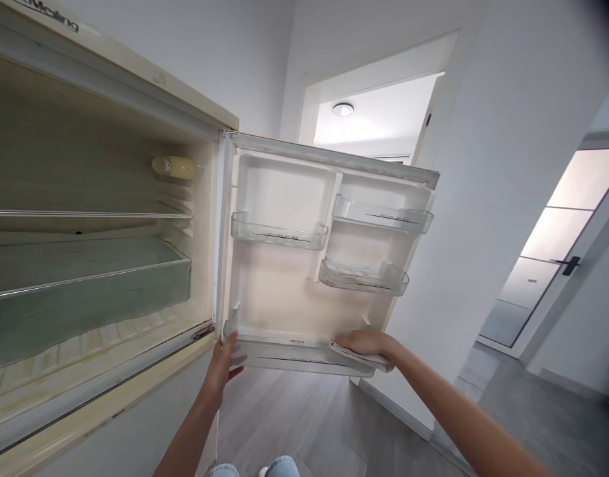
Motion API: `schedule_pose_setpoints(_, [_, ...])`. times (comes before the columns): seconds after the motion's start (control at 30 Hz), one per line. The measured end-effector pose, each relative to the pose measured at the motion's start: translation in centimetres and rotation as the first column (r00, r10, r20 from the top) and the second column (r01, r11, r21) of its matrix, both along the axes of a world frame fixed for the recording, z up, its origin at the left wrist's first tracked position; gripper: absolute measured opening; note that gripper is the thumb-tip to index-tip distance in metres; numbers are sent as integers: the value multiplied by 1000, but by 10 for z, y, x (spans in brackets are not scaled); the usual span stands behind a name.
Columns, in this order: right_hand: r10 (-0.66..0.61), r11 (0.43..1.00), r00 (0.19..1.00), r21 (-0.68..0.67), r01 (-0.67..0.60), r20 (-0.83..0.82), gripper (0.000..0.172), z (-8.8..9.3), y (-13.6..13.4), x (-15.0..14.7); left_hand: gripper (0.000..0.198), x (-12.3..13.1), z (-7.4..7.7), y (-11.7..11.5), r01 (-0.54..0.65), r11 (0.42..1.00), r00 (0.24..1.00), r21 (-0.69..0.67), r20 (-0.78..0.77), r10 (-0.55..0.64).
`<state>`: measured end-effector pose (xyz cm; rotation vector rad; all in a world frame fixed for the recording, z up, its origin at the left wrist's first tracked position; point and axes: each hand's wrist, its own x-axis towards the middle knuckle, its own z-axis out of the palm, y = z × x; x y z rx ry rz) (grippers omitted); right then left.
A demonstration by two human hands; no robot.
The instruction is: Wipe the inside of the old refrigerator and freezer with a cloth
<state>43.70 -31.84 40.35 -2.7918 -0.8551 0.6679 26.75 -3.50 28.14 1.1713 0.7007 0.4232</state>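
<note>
The fridge door (284,285) stands wide open, with clear plastic shelves on its inner side. At the left end of the long bottom door shelf (284,358), my left hand (221,364) is closed, thumb on the near side and fingertips showing below. My right hand (364,342) presses a folded white cloth (378,361) against the right end of that same shelf. Part of the cloth is hidden under my palm. Above sit a left door shelf (279,235), an upper right shelf (381,215) and a lower right shelf (364,277).
To the left is the fridge interior, with a glass shelf (85,214), a greenish drawer (95,291) and a yellowed lamp cover (173,167). A doorway (309,112) opens behind the door. A white wall (493,152) and a glazed door (543,245) stand right. Grey floor (304,411) lies below.
</note>
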Motion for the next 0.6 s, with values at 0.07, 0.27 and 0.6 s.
schedule_pose_setpoints(0.07, [66,997,995,32,-63,-77,66,-4,6,-9,89,-2,0,1,8,1000,1000,-5,13,-8])
schedule_pose_setpoints(0.27, [356,931,913,17,-366,198,40,-26,59,-39,83,-9,1,5,35,999,999,-33,34,-34])
schedule_pose_setpoints(0.6, [447,862,854,128,-491,266,47,-43,188,-83,72,-10,-3,7,47,999,996,-26,73,-45])
